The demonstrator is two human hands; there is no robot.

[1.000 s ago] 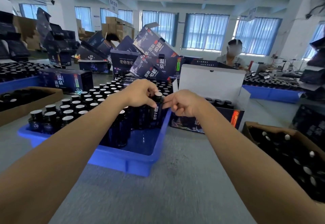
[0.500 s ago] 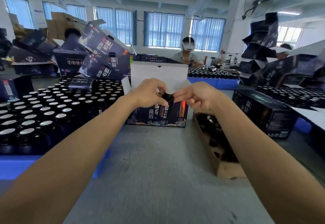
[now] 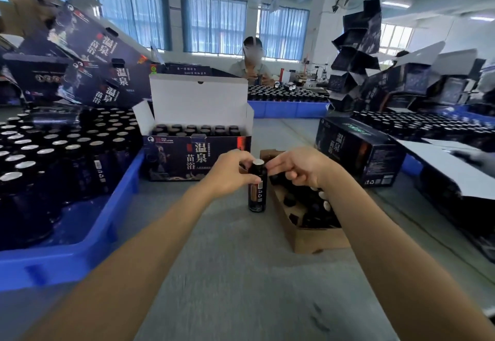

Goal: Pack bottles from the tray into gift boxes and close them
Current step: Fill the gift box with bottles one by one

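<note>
I hold one dark bottle point(image 3: 257, 188) with a silver cap upright in front of the open gift box point(image 3: 198, 158). My left hand point(image 3: 230, 172) grips its upper body from the left. My right hand point(image 3: 297, 169) pinches its neck from the right with curled fingers. The bottle's base is at table level beside a cardboard tray point(image 3: 308, 241); whether it touches the table I cannot tell. The gift box's white lid stands up, and rows of bottles point(image 3: 195, 129) fill it. The blue tray point(image 3: 115, 223) at the left holds several capped bottles point(image 3: 53, 148).
The cardboard tray under my right wrist holds dark bottles. A closed gift box point(image 3: 356, 150) lies at the right. Piles of empty boxes point(image 3: 101, 54) rise at the back left and right point(image 3: 356, 54). A person point(image 3: 251, 64) works across the table.
Both hands carried the bottle from the blue tray to the right and lowered it in front of the open gift box. The view swung right with them.
</note>
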